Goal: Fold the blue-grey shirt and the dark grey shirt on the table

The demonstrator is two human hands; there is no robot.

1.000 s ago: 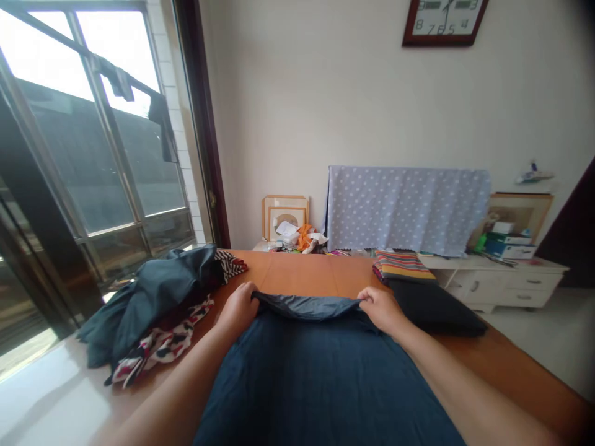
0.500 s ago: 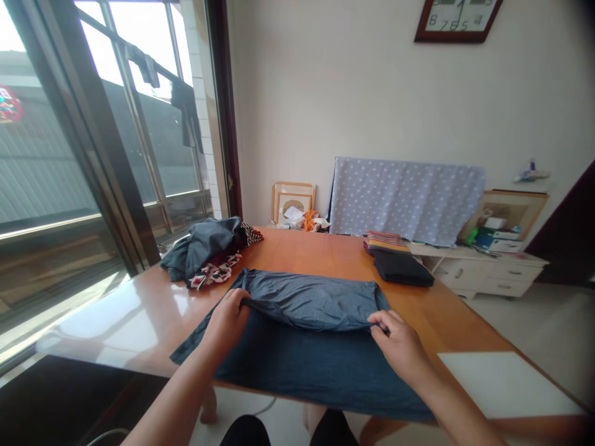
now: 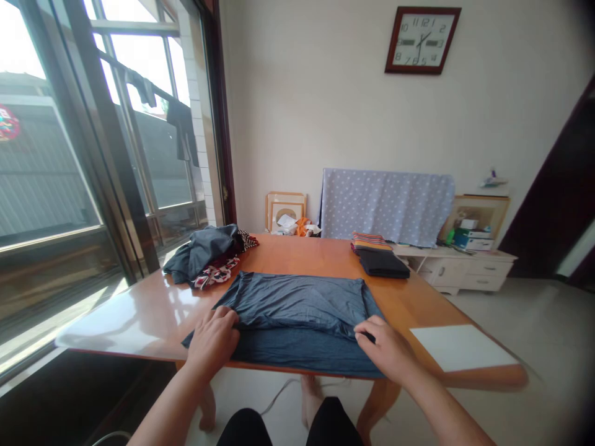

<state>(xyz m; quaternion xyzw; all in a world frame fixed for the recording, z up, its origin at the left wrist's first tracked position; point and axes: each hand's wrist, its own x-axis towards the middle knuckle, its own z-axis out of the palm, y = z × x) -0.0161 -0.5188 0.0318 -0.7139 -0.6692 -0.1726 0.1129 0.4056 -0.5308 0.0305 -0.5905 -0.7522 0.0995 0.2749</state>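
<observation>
A dark blue-grey garment (image 3: 302, 303) of thin cloth lies across the front of the table, its upper layer folded down over the lower one. A strip of the lower layer shows along the table's front edge. My left hand (image 3: 216, 334) has its fingers curled over the left end of the fold, the fingertips partly hidden. At the right end, my right hand (image 3: 383, 344) pinches the edge of the same fold between thumb and fingers. Wrinkles run through the cloth between both hands.
A loose heap of clothes (image 3: 202, 254) sits at the table's back left. Folded clothes (image 3: 383, 263) are stacked at the back right. A white sheet (image 3: 462, 347) lies on the right of the wooden table (image 3: 297, 251). A glass door (image 3: 51, 173) stands on the left.
Both hands have drawn the folded edge down toward the table's front, and less of the lower layer shows. The cloth now lies flatter. My view has tilted up, bringing the whole clock in.
</observation>
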